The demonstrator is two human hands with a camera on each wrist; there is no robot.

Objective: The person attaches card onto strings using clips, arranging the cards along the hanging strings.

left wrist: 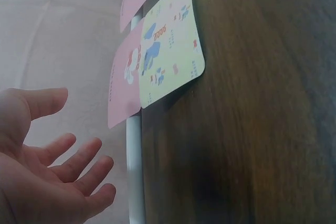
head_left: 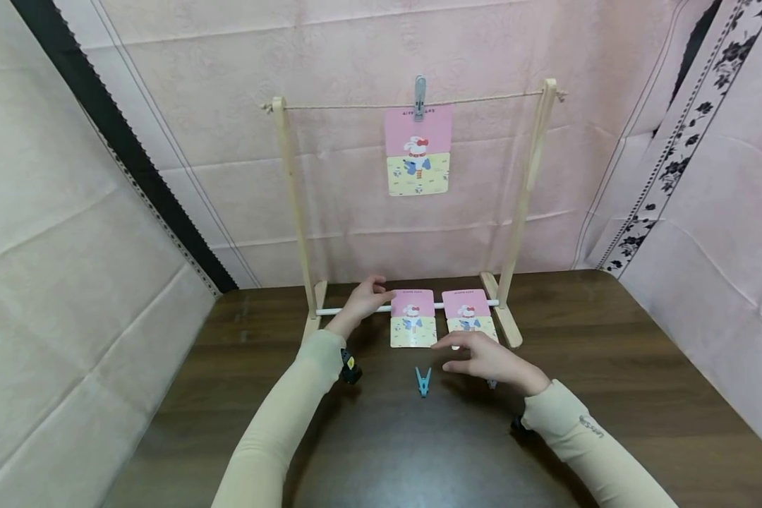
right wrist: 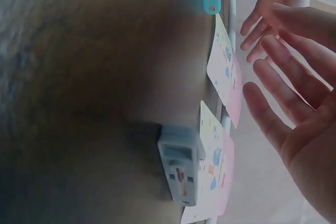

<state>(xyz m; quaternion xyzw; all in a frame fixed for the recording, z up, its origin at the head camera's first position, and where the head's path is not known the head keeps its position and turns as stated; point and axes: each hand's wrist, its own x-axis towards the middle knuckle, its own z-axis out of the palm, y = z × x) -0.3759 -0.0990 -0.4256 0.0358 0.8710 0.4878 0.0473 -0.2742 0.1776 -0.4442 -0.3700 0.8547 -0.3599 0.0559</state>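
My left hand (head_left: 363, 302) is beside the left pink-and-yellow card (head_left: 413, 333), fingers loosely spread. In the left wrist view a gap shows between the fingers and that card. The right hand (head_left: 485, 356) hovers over the table before the other pink-and-yellow card (head_left: 465, 302), hiding part of its lower edge, and holds nothing. Both cards lean on a white rod (head_left: 330, 311) low on a wooden stand. A blue clothespin (head_left: 422, 381) lies on the table left of the right hand. Mostly hidden below that hand is a grey clothespin (right wrist: 179, 169), plain in the right wrist view.
A third card (head_left: 418, 173) hangs from a rope (head_left: 349, 107), held by a grey clothespin (head_left: 420, 97). The rope runs between two upright wooden posts (head_left: 528, 176) with feet on the brown table (head_left: 381, 451). Pale cloth (head_left: 241, 183) surrounds the table's back and sides.
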